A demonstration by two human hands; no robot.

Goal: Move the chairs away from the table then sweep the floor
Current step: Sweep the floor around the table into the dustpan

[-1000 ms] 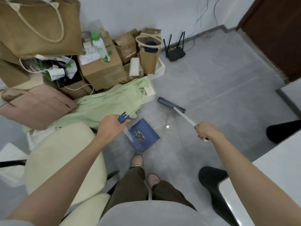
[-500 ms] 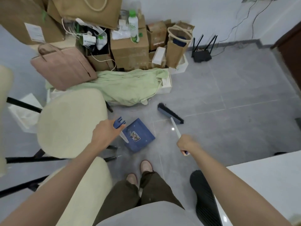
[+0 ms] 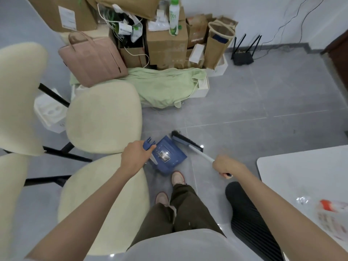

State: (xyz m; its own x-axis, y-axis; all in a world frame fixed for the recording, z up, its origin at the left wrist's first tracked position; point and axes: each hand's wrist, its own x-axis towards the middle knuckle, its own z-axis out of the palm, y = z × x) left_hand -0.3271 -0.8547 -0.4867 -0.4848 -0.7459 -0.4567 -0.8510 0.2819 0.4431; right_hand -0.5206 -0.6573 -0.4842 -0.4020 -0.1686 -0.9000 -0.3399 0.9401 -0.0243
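Now left hand grips blue plastic dustpan; right hand grips broom.

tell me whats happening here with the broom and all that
A person is sweeping a grey tiled floor. The right hand grips the white handle of a broom, whose head rests on the floor against the mouth of a blue dustpan. The left hand holds the dustpan's handle. Two cream chairs stand to the person's left, apart from the white table on the right.
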